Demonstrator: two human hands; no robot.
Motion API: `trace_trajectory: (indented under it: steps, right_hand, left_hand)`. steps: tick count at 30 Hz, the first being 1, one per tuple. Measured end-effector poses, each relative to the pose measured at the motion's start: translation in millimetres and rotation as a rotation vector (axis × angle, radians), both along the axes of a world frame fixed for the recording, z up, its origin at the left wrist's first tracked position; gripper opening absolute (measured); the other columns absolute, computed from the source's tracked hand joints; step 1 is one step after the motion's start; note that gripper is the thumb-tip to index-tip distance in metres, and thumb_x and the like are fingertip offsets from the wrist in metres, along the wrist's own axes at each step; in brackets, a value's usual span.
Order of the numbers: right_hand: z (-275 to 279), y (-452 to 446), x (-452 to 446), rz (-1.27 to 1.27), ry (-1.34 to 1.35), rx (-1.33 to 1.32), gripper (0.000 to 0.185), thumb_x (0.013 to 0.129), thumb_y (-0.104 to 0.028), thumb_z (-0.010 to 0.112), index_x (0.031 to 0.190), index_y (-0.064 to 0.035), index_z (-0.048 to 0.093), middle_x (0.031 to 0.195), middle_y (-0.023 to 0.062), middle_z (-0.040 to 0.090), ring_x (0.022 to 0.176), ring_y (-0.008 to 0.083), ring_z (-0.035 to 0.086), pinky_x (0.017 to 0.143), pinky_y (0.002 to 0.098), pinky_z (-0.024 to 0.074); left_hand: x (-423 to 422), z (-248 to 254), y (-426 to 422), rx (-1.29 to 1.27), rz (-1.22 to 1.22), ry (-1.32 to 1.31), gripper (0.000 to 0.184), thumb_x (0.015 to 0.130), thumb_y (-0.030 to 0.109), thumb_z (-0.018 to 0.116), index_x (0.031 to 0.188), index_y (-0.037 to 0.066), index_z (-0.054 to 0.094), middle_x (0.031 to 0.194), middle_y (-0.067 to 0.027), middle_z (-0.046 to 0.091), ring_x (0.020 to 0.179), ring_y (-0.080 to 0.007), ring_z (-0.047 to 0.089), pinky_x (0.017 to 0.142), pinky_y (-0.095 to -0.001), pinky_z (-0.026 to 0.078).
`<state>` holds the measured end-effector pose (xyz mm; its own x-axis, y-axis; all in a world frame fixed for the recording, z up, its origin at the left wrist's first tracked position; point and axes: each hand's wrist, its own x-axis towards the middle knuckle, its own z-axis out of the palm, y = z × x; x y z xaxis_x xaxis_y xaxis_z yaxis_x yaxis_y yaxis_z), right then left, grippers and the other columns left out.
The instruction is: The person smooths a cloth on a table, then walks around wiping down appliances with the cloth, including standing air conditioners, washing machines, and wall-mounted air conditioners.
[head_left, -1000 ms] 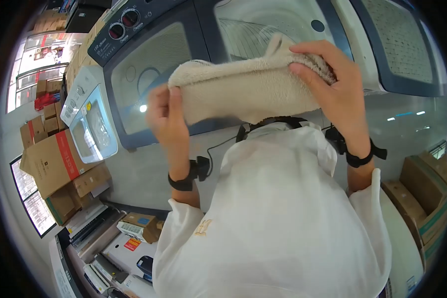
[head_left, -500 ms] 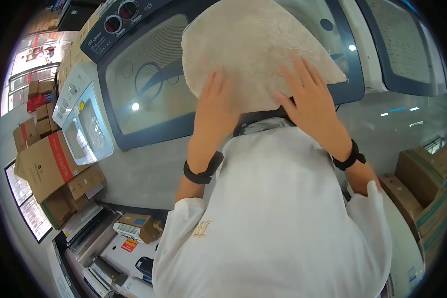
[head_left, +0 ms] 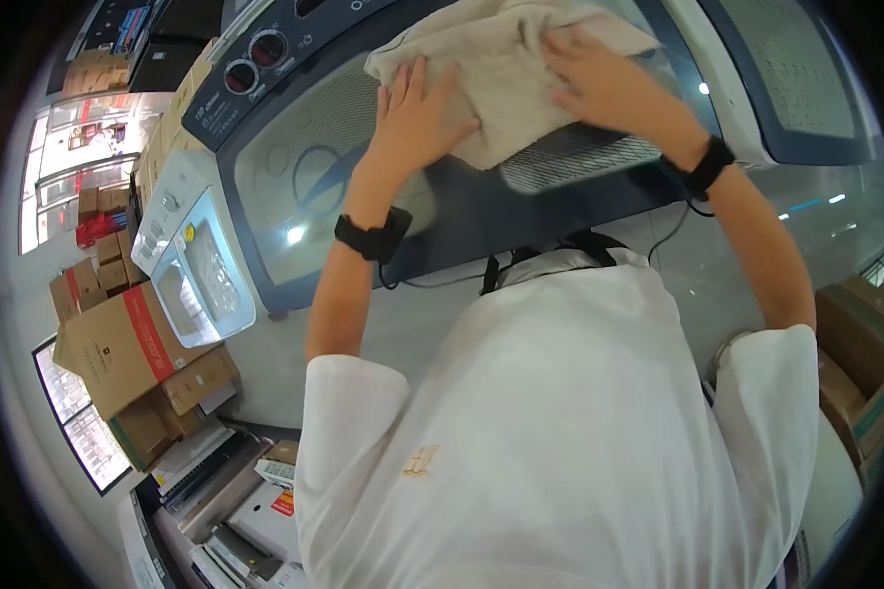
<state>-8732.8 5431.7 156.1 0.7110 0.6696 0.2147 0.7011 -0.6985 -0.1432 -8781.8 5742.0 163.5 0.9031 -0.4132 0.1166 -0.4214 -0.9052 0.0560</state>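
Observation:
A beige towel point(head_left: 506, 83) lies rumpled over the top of a dark-framed washing machine point(head_left: 442, 221) with glass-like lids. On the towel's left edge rests my left hand point(head_left: 417, 118), palm down with its fingers spread. My right hand point(head_left: 609, 83) presses on the towel's right part, fingers apart and slightly bent, the towel creased around them. Neither hand is closed round the cloth. Both wrists wear black bands. Two dark red knobs point(head_left: 255, 61) show on the machine's panel, left of the towel.
A small white-and-blue washing machine point(head_left: 206, 265) stands at the left, beside stacked cardboard boxes point(head_left: 118, 348). Another dark-framed machine point(head_left: 791, 69) is at the upper right. More cartons point(head_left: 855, 334) stand at the right. A thin cable point(head_left: 668, 236) hangs near the machine's front edge.
The towel went from folded between my hands to spread flat, and now lies bunched farther up the machine. Both hands let go of its edges and moved forward with it.

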Motion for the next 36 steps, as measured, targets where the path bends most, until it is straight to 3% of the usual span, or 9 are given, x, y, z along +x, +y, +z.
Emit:
trace_trajectory:
  steps: [9, 14, 17, 20, 23, 26, 29, 32, 36]
  right_hand:
    - [8.5, -50.8, -89.4, 0.002, 0.105, 0.019, 0.056, 0.094, -0.022, 0.065, 0.147, -0.0076, 0.053, 0.153, 0.0188, 0.048, 0.137, 0.0408, 0.049, 0.115, 0.0461, 0.0405]
    - [-0.3, -62.4, 10.2, -0.102, -0.11, -0.13, 0.048, 0.096, -0.018, 0.062, 0.143, -0.0097, 0.057, 0.15, 0.0217, 0.05, 0.134, 0.0429, 0.05, 0.114, 0.0432, 0.0426]
    - [27.9, -34.4, 55.9, 0.383, -0.363, -0.303, 0.022, 0.088, -0.019, 0.061, 0.106, -0.0067, 0.067, 0.108, 0.0144, 0.067, 0.106, 0.0329, 0.063, 0.088, 0.0403, 0.0493]
    - [46.8, 18.1, 40.7, 0.121, 0.262, -0.528, 0.049, 0.1, -0.019, 0.058, 0.146, -0.0036, 0.053, 0.152, 0.0162, 0.051, 0.145, 0.0419, 0.041, 0.117, 0.0443, 0.04]
    - [31.4, -2.2, -28.3, 0.226, 0.221, -0.118, 0.04, 0.1, -0.018, 0.057, 0.137, -0.0015, 0.06, 0.147, 0.0159, 0.054, 0.147, 0.0395, 0.039, 0.116, 0.0443, 0.0406]
    - [21.7, -36.3, -43.3, 0.283, -0.091, -0.019, 0.028, 0.09, -0.017, 0.063, 0.113, -0.0026, 0.071, 0.134, 0.0132, 0.061, 0.14, 0.0304, 0.047, 0.12, 0.0472, 0.0358]
    - [0.2, -55.2, 9.4, 0.301, -0.386, -0.264, 0.029, 0.087, -0.016, 0.063, 0.113, -0.0064, 0.073, 0.134, 0.0106, 0.061, 0.139, 0.027, 0.048, 0.122, 0.0486, 0.0326]
    - [40.4, -23.2, 49.8, 0.336, -0.697, -0.283, 0.026, 0.088, -0.024, 0.058, 0.104, -0.008, 0.07, 0.107, 0.0121, 0.067, 0.104, 0.0303, 0.063, 0.089, 0.0423, 0.0487]
    - [16.4, 3.7, 79.6, 0.362, -0.124, -0.405, 0.026, 0.088, -0.02, 0.06, 0.108, -0.008, 0.072, 0.12, 0.0116, 0.064, 0.113, 0.0307, 0.058, 0.101, 0.0461, 0.0422]
  left_hand:
    - [-92.6, 32.6, -1.2, 0.091, -0.051, 0.174, 0.085, 0.084, 0.046, 0.076, 0.158, 0.021, 0.042, 0.155, -0.0304, 0.04, 0.145, -0.0437, 0.039, 0.118, -0.0566, 0.032]
    - [-23.4, 16.2, -35.0, 0.143, 0.017, 0.013, 0.089, 0.081, 0.056, 0.074, 0.156, 0.019, 0.044, 0.149, -0.0384, 0.042, 0.139, -0.0496, 0.043, 0.115, -0.0561, 0.035]
    - [50.9, -5.2, -55.4, 0.055, -0.074, -0.038, 0.083, 0.079, 0.06, 0.075, 0.144, 0.011, 0.057, 0.138, -0.0422, 0.049, 0.131, -0.0554, 0.048, 0.11, -0.0593, 0.038]
    - [56.3, -12.1, -70.8, 0.044, -0.082, -0.154, 0.079, 0.08, 0.059, 0.075, 0.14, 0.01, 0.059, 0.135, -0.0424, 0.051, 0.129, -0.0573, 0.047, 0.106, -0.0584, 0.044]
    - [-22.8, 0.7, -51.9, 0.009, -0.078, 0.034, 0.084, 0.076, 0.057, 0.081, 0.144, 0.014, 0.057, 0.151, -0.0387, 0.038, 0.136, -0.0595, 0.04, 0.105, -0.058, 0.047]
    - [-69.6, 17.1, -38.3, 0.092, -0.002, 0.149, 0.087, 0.076, 0.058, 0.08, 0.148, 0.018, 0.053, 0.154, -0.0394, 0.034, 0.138, -0.0602, 0.038, 0.104, -0.0642, 0.045]
    - [-45.4, 11.2, -36.9, 0.144, 0.082, 0.135, 0.085, 0.084, 0.059, 0.073, 0.156, 0.023, 0.045, 0.159, -0.0385, 0.028, 0.141, -0.0633, 0.034, 0.111, -0.0649, 0.04]
    - [16.4, -4.9, -38.2, 0.104, 0.143, -0.017, 0.084, 0.085, 0.061, 0.07, 0.156, 0.025, 0.044, 0.16, -0.0363, 0.028, 0.143, -0.0631, 0.031, 0.107, -0.075, 0.034]
    - [43.1, -18.9, -41.6, 0.197, 0.151, -0.107, 0.081, 0.085, 0.059, 0.071, 0.155, 0.025, 0.047, 0.162, -0.0349, 0.027, 0.145, -0.0624, 0.028, 0.106, -0.08, 0.029]
